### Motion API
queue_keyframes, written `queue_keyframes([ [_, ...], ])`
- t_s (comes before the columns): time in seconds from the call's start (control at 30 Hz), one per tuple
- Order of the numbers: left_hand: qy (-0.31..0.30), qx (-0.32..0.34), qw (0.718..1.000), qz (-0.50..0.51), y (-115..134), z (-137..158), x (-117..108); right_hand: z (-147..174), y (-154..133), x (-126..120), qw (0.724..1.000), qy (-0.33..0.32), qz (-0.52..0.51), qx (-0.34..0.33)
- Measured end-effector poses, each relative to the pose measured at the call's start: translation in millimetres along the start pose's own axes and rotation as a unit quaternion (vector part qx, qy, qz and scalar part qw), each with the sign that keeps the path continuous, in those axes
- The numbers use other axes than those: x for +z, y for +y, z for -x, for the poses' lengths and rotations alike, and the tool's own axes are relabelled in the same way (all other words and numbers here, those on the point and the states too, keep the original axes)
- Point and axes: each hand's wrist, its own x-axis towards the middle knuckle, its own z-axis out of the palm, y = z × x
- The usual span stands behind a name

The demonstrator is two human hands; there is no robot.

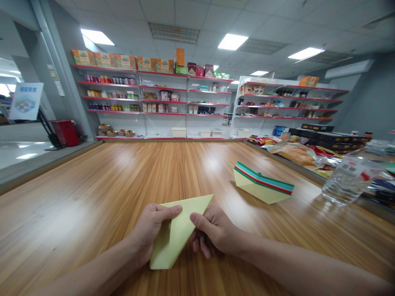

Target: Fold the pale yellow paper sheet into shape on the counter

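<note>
A folded sheet of pale yellow paper (182, 230) is held between both hands just above the wooden table, one pointed corner reaching up and to the right. My left hand (151, 230) grips its left edge, thumb on top and the other fingers hidden beneath. On the right edge, my right hand (216, 232) pinches the paper with the thumb above and curled fingers below. Farther back to the right stands a folded paper boat (263, 185), pale yellow with green, red and light blue stripes along its top.
The wooden table (129, 176) has a raised rim. A clear plastic bottle (345, 181) lies tilted at its right side, near packaged snacks (296, 154) and dark boxes (330, 139). Stocked shelves (163, 88) stand beyond, with a sign (26, 100) at the left.
</note>
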Motion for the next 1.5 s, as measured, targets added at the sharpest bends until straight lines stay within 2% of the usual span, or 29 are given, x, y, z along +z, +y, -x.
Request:
queue_keyframes([
  [0.1,-0.006,-0.001,1.000,0.009,-1,2,2,0,-2,4,0.999,-0.010,-0.005,0.034],
  [0.2,-0.009,-0.003,1.000,0.026,-1,3,4,2,-7,10,0.995,-0.062,0.051,0.059],
  [0.43,-0.060,-0.037,0.996,0.058,0,4,5,10,-20,20,0.989,-0.103,0.103,0.016],
  [0.67,-0.040,-0.027,0.996,0.071,-2,5,8,5,-15,16,0.990,-0.100,0.099,0.002],
  [0.8,-0.020,-0.017,0.995,0.099,-2,3,9,2,-11,16,0.983,-0.129,0.132,-0.013],
  [0.97,-0.040,-0.012,0.994,0.098,-2,3,8,4,-8,14,0.978,-0.138,0.156,-0.018],
  [1.07,-0.043,-0.008,0.994,0.100,-2,4,8,3,-8,15,0.979,-0.127,0.157,-0.019],
  [1.27,-0.014,0.024,0.996,0.086,-1,4,10,2,-12,17,0.989,-0.054,0.136,0.002],
  [1.5,-0.019,0.076,0.997,0.013,-2,0,7,2,-14,15,0.994,-0.014,0.107,0.007],
])
